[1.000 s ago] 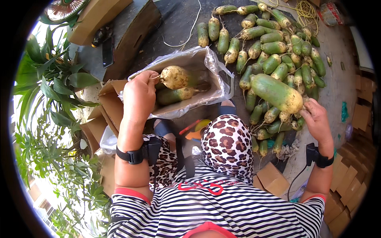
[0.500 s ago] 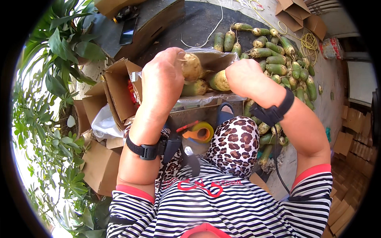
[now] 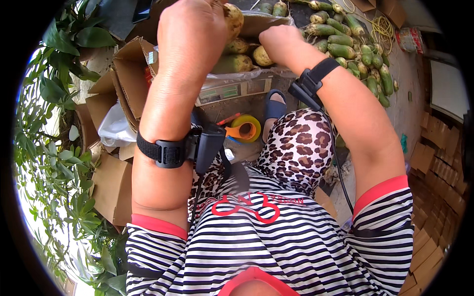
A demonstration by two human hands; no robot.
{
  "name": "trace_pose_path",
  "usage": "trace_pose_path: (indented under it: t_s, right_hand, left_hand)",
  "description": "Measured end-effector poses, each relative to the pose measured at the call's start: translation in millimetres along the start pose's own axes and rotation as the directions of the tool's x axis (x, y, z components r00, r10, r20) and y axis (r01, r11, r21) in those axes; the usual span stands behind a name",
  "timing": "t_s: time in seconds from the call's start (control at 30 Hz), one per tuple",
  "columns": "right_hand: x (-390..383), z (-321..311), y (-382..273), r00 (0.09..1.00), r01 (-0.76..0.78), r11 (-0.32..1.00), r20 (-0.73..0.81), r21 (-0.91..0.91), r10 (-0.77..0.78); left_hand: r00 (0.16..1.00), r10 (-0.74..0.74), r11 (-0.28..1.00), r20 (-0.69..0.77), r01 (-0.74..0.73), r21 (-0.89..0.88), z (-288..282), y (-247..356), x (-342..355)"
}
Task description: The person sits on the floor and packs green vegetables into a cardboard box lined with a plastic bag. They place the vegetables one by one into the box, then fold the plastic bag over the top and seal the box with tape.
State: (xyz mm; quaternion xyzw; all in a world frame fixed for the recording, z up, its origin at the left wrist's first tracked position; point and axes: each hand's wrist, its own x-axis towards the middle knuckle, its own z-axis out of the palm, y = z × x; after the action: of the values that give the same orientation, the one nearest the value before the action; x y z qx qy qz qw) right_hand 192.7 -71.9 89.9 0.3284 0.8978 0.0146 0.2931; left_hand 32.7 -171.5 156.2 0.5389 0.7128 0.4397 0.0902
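Near the top, my left hand is closed at the end of a pale, knobbly radish, holding it over the plastic-lined carton. Below it in the carton lie green radishes with dirty cream ends, and a rounder cream radish end. My right hand reaches into the carton's right side, fingers curled down; what they grip is hidden. Black straps with devices circle both forearms.
A pile of green radishes lies right of the carton, with yellow cord behind. Open cardboard boxes and plants are left. An orange tape dispenser lies by my foot. Stacked cardboard is at right.
Since a second ago, my right hand has carried a large green radish from the right into the carton. Both hands now appear higher in the picture as the view shifted.
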Motion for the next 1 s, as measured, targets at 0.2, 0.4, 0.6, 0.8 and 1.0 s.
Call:
trace_pose_path:
  t_s: [0.2, 0.4, 0.6, 0.8, 1.0]
  right_hand:
    - [-49, -53, 6, 0.894, -0.015, 0.894, -0.395, 0.447, 0.212]
    - [-90, -9, 4, 0.698, 0.328, 0.267, -0.423, 0.906, 0.578]
    - [-104, 35, 24, 0.590, 0.388, 0.342, -0.516, 0.856, 0.621]
    - [-99, 47, 31, 0.725, 0.383, -0.141, -0.203, 0.913, 0.658]
    - [-92, 51, 34, 0.674, 0.403, -0.034, -0.271, 0.915, 0.687]
  left_hand:
    - [0.999, -0.009, 0.994, -0.037, 0.005, -0.112, -6, -4, -14]
    - [0.999, -0.015, 0.966, -0.029, 0.007, -0.259, -4, -4, -31]
    - [0.984, -0.166, 0.875, -0.071, 0.114, -0.471, -6, -8, -30]
    - [0.968, -0.249, 0.859, -0.043, 0.200, -0.471, -10, -39, -29]
    - [0.968, -0.252, 0.836, 0.002, 0.219, -0.503, -6, -40, -25]
